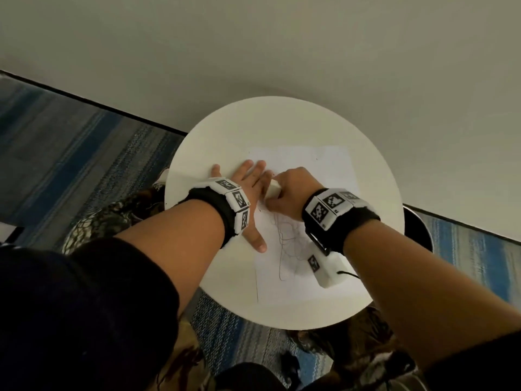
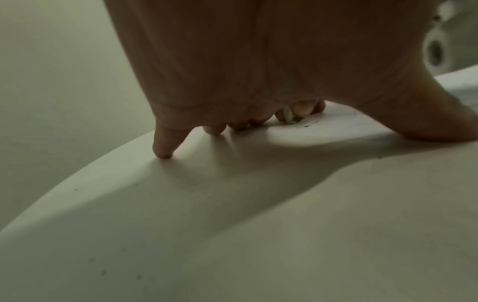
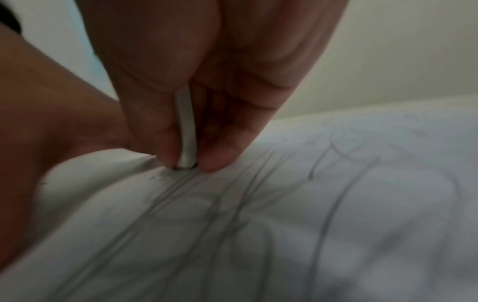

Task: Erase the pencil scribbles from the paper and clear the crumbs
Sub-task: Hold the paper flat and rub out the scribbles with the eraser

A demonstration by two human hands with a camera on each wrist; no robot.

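A white sheet of paper [image 1: 310, 170] lies on a round white table [image 1: 375, 198]. Dark pencil scribbles [image 1: 287, 244] cover the paper's near half and fill the right wrist view as scribbles [image 3: 258, 204]. My left hand [image 1: 248, 190] lies flat with spread fingers [image 2: 163, 147] on the paper's left edge and the table. My right hand [image 1: 290, 190] pinches a white eraser [image 1: 273, 190] between thumb and fingers. The eraser [image 3: 187, 143] has its tip pressed on the paper beside the left hand. Small dark crumbs [image 2: 305, 126] lie near the tip.
The table stands against a pale wall [image 1: 253, 52], with blue striped carpet [image 1: 70, 142] to the left and right. A dark round object [image 1: 420, 230] sits just past the table's right edge. My patterned trouser legs show below the table.
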